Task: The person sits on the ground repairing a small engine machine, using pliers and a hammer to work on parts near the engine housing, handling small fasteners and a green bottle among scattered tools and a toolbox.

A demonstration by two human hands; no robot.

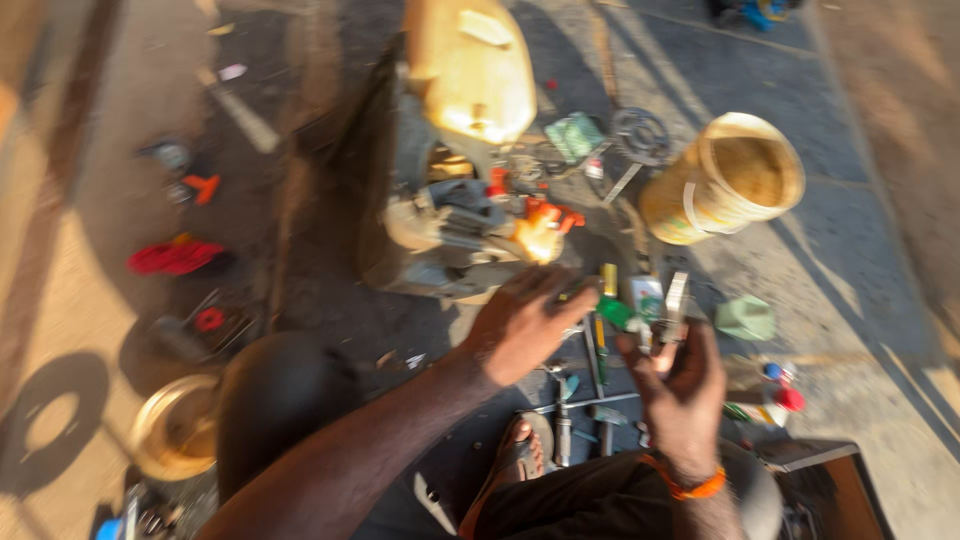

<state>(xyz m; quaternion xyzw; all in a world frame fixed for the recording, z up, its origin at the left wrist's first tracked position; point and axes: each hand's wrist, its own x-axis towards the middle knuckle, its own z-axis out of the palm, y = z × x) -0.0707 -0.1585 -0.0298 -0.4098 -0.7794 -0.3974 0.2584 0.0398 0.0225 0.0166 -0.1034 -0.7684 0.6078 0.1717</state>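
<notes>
Outdoors: left hand spread loose over tools on ground, grasping nothing; right hand grips small metal part, lifted for inspection near engine.

Open-air roadside repair spot, work done on the ground. Paved, sunlit floor strewn with hand tools: screwdrivers, a metal rod. A small engine-driven machine with yellow tank sits partly stripped. Yellow bucket and toothed sprocket, probably, lie nearby. Blurred view.
</notes>
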